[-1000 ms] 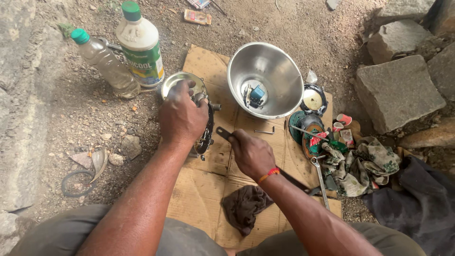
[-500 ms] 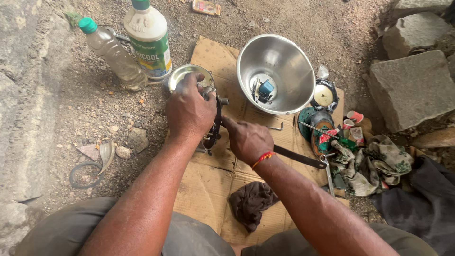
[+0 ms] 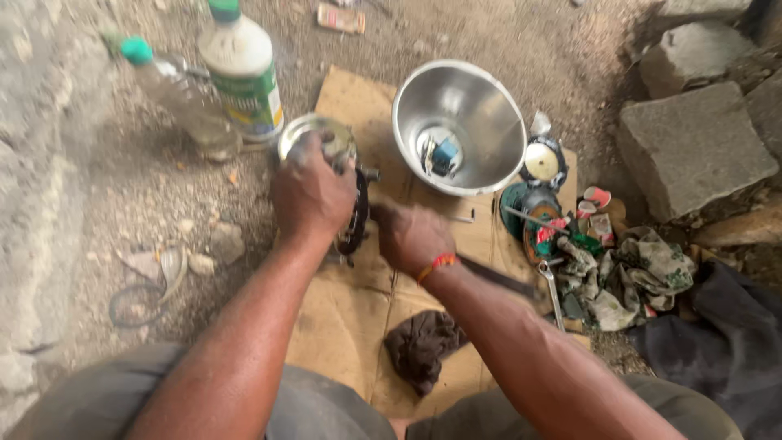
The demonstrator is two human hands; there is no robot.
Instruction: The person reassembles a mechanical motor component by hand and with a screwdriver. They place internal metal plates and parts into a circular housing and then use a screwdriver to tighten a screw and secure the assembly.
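Note:
My left hand [image 3: 311, 194] grips a round metal machine part [image 3: 326, 137] with a shiny rim and a dark toothed ring [image 3: 358, 213] on its right side. It rests on a sheet of brown cardboard [image 3: 342, 318]. My right hand [image 3: 411, 235], with an orange band on the wrist, is closed right beside the dark ring. What it holds is hidden by the fingers and by blur.
A steel bowl [image 3: 476, 106] with small parts in it stands behind my right hand. Two plastic bottles [image 3: 241, 73] stand at the back left. A dark rag [image 3: 423, 346] lies on the cardboard. Tools, tins and cloths [image 3: 627, 273] are piled at the right, with stone blocks [image 3: 692, 147] beyond.
My right hand has moved left and up against the dark ring of the part. My left hand keeps its grip on the part.

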